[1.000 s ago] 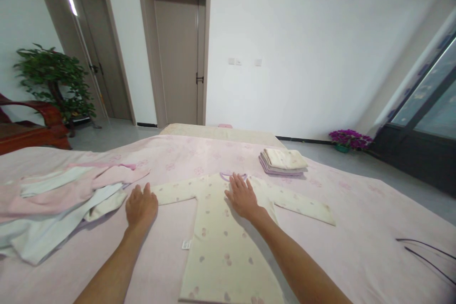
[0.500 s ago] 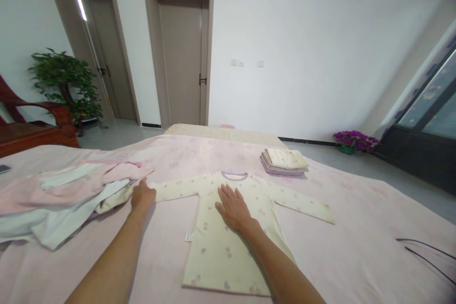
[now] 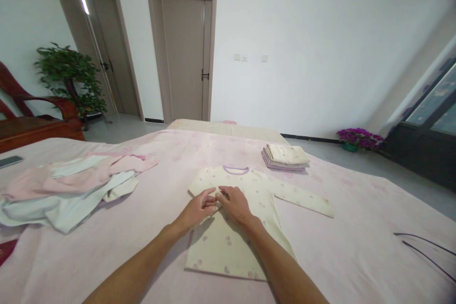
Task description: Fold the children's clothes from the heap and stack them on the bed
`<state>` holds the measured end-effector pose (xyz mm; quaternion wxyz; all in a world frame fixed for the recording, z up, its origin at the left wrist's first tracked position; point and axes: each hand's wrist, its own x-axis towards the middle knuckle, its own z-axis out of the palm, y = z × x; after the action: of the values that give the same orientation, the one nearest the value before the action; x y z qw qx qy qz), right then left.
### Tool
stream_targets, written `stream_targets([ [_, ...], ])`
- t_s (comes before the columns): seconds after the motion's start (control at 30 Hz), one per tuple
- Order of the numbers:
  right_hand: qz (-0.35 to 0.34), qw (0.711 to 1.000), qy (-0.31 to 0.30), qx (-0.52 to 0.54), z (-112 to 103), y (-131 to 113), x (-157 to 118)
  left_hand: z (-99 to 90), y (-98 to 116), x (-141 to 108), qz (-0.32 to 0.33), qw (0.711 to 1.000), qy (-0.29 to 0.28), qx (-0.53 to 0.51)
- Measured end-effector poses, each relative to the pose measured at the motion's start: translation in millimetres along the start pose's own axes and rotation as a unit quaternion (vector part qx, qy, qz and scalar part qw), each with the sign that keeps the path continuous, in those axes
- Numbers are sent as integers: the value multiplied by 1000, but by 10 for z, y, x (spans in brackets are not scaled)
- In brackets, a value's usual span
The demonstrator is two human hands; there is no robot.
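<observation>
A cream long-sleeved shirt [image 3: 245, 242] with small printed shapes and a purple neckline lies flat on a pink patterned cloth [image 3: 342, 247]. Its right-hand sleeve stretches out to the side, while the left-hand sleeve is folded in over the body. My left hand [image 3: 199, 206] has its fingers curled round the end of the folded sleeve at the middle of the chest. Right beside it, my right hand [image 3: 235, 204] rests on the shirt with fingers bent, close to the left fingertips; what lies under those fingers is hidden.
Folded clothes [image 3: 286, 156] are stacked behind the shirt to the right. Loose pink and white garments [image 3: 78, 180] lie at the left, near a phone [image 3: 10, 161]. Two thin dark curved strips [image 3: 427, 242] stick in from the right edge. A red object [image 3: 7, 249] shows at lower left.
My left hand has moved right from the outstretched sleeve's end to the chest, folding that sleeve inward. My right hand's fingers, flat before, are now bent. The view has tilted slightly down.
</observation>
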<state>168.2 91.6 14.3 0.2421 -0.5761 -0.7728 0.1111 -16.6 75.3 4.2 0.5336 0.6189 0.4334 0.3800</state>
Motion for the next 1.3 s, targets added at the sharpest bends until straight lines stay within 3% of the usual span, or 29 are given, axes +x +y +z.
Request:
stream_targets([
  [0.07, 28, 999, -8, -25, 9, -61, 1, -124, 73, -161, -3, 992, 65, 109],
  [0.13, 65, 997, -20, -22, 24, -91, 39, -290, 184, -334, -10, 963, 99, 249],
  [0.23, 146, 984, -44, 92, 38, -97, 155, -438, 336, -585, -60, 906, 52, 415],
  [0.3, 177, 964, -54, 192, 29, -97, 253, -431, 382, -717, -94, 876, 18, 472],
  [0.37, 180, 947, -46, 264, -1, -100, 350, -363, 384, -803, -111, 864, -1, 491],
  [0.57, 179, 888, 29, 423, -243, -70, 576, -113, 367, -880, -115, 875, -4, 470],
  [0.73, 164, 855, 59, 489, -497, 12, 634, -29, 388, -913, -112, 879, 0, 464],
  [1.03, 131, 837, 154, 509, -853, 312, 627, 254, 544, -872, -67, 901, -5, 429],
  [1.3, 106, 853, 232, 456, -1083, 517, 468, 462, 506, -818, -35, 890, -80, 448],
])
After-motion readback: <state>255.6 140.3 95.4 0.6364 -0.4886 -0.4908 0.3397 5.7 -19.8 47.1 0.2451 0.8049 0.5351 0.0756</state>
